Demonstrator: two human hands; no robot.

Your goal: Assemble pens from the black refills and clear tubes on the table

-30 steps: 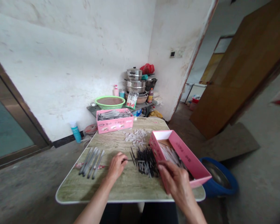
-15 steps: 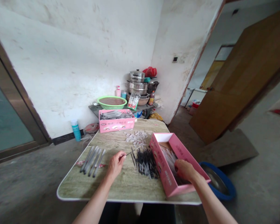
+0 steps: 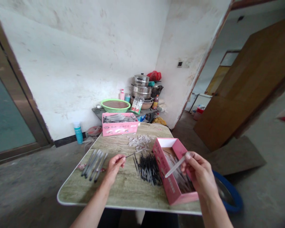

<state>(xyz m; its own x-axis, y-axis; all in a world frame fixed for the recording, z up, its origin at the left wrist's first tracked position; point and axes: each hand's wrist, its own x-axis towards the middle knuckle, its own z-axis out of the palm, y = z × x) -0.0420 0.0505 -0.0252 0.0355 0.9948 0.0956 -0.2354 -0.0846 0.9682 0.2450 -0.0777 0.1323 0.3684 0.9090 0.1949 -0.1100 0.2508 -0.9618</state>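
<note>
My left hand (image 3: pixel 115 165) is closed, pinching a thin dark pen refill (image 3: pixel 132 154) that points right over the table. In my right hand (image 3: pixel 199 172) a frosted, translucent pen barrel (image 3: pixel 175 167) is gripped by one end, tilted down to the left above a pink box (image 3: pixel 172 192). Inside that box lie more pale barrels (image 3: pixel 184 180). Just left of it is a heap of black-and-clear pen parts (image 3: pixel 148 167), with small whitish pieces (image 3: pixel 139 142) scattered behind. Several dark-tipped pens (image 3: pixel 95 164) lie side by side left of my left hand.
A second pink box (image 3: pixel 120 129), full of pens, stands at the table's (image 3: pixel 127 194) far edge. Behind it are a green basin (image 3: pixel 115 110) and stacked pots (image 3: pixel 142 91). A blue-rimmed basin (image 3: pixel 236 199) sits on the floor right; a spray can (image 3: pixel 78 134) stands left.
My right hand has come up out of the near pink box with a pen barrel in it. My left hand, still pinching the refill, has shifted slightly left.
</note>
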